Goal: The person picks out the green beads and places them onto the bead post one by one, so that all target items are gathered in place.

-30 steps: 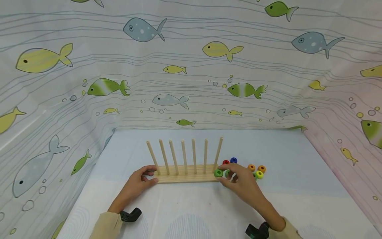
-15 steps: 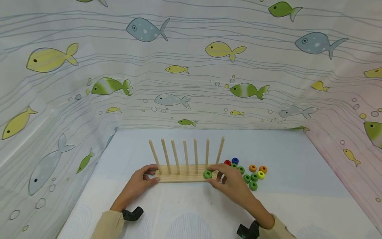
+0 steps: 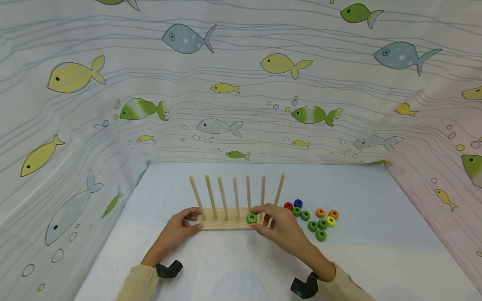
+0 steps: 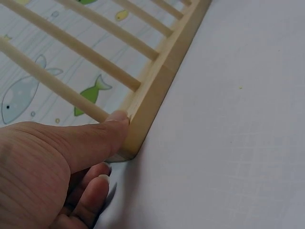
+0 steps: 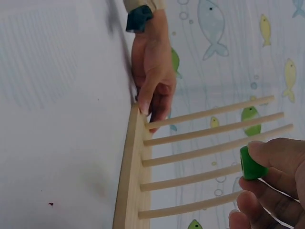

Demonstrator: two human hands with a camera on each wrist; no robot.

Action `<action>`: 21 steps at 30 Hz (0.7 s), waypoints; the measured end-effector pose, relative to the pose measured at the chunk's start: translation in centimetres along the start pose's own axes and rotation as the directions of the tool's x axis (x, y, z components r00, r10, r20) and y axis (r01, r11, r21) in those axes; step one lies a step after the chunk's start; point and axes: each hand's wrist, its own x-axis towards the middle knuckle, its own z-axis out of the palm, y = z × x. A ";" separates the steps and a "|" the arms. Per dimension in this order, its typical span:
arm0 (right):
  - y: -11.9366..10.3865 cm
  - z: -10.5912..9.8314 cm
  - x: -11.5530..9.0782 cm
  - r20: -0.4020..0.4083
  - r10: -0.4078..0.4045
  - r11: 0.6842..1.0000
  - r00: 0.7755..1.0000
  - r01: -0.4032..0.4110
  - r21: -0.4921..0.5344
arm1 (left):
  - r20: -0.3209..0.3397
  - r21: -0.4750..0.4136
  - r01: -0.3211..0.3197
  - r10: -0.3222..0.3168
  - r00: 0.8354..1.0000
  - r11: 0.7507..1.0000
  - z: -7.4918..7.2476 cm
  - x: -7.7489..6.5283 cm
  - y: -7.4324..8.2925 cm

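Peg rack base: bare wood, smooth, matt, faint grain; pegs same pale wood, unvarnished look. Green bead smooth w/ slight sheen, wood vs plastic unclear; loose beads similar. Fish-print backdrop: thin sheet, low sheen, lightly creased. Table cover smooth, matt. Sleeves matt cloth; wrist cams hard plastic look
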 end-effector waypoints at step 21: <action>-2.7 1.5 3.7 0.058 -0.112 0.991 0.992 0.107 0.081 | -0.013 0.006 -0.014 0.014 1.000 1.000 0.0 -0.2 0.4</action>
